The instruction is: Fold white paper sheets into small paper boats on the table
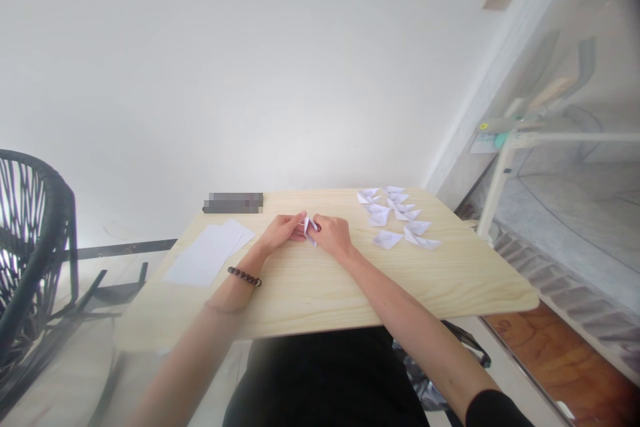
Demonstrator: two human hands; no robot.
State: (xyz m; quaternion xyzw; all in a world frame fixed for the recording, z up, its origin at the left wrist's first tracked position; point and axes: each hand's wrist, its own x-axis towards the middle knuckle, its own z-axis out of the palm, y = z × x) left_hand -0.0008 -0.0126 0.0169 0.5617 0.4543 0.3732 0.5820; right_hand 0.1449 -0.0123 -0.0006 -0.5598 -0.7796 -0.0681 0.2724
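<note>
A small folded white paper (309,230) is held between my two hands above the middle of the table. My left hand (284,231) grips its left side with thumb and fingers, a beaded bracelet on the wrist. On the other side, my right hand (332,233) is closed on the paper with curled fingers. To the right lie several folded paper boats (387,239) in a loose group. Flat white sheets (205,255) rest on the left part of the table, slightly overlapping.
The light wooden table (310,307) stands against a white wall. A blurred-out dark object (233,203) lies at its back left. A black woven chair (45,213) is at far left, a white metal frame (495,187) at right.
</note>
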